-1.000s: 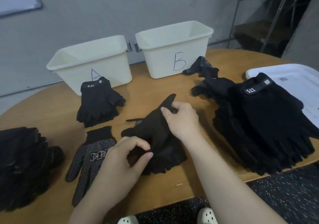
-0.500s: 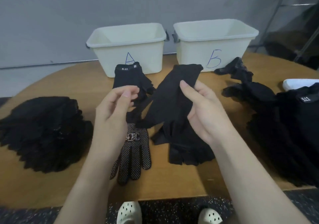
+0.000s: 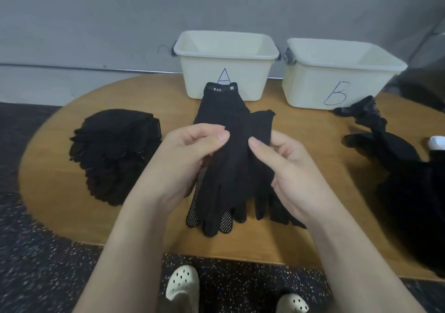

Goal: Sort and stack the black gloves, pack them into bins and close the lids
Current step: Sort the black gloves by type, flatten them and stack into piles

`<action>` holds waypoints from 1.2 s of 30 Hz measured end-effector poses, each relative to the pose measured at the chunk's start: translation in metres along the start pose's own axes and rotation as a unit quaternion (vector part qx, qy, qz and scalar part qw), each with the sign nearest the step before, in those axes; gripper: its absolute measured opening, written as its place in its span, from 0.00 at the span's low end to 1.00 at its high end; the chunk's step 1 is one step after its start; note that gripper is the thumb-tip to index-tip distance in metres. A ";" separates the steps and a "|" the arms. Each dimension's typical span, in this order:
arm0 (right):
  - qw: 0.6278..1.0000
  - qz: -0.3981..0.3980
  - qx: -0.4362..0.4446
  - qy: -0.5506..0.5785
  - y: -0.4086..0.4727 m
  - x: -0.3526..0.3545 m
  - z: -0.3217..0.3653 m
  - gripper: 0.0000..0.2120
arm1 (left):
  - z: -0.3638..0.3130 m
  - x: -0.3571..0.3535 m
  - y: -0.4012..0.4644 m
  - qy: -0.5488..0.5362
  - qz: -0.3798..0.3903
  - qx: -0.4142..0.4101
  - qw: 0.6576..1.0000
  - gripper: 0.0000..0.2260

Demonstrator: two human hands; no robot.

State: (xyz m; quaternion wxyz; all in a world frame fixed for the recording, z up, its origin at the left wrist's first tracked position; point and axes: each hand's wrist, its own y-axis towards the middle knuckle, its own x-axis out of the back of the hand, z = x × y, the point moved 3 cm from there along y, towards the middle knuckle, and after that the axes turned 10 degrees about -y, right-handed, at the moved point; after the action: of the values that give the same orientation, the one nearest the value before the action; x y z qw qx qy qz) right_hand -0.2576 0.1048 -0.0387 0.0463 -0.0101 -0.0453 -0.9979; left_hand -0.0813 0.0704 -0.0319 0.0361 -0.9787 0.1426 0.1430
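Two hands: my left hand (image 3: 185,158) and right hand (image 3: 286,168) both pinch one black glove (image 3: 240,165)
Glove: lifted above the counter (image 3: 60,168), fingers hanging down
Bins: bin A (image 3: 226,64) and bin B (image 3: 337,74) open behind
Left: glove stack (image 3: 113,153)

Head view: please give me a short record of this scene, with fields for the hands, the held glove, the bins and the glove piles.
left hand: pinching the held glove's left edge
right hand: gripping the held glove's right side
held glove: plain black, cuff away from the person, fingers hanging toward them
dotted glove: on the table under the held glove
bin A: open, no lid on, looks empty
bin B: open, right of bin A
left pile: stacked black gloves
5.11 stack: in front of bin A
right pile: loose black gloves
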 end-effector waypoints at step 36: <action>0.961 -0.010 -0.075 -0.266 0.027 -0.017 -0.046 0.19 | 0.033 0.039 0.021 0.210 -0.164 -0.067 0.962 0.04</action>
State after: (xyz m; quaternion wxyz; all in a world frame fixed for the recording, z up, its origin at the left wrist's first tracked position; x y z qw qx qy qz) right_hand -0.2390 0.0750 -0.0821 0.0216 -0.2778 0.0192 -0.9602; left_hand -0.0602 0.0437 -0.0755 -0.0377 -0.9969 -0.0250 -0.0644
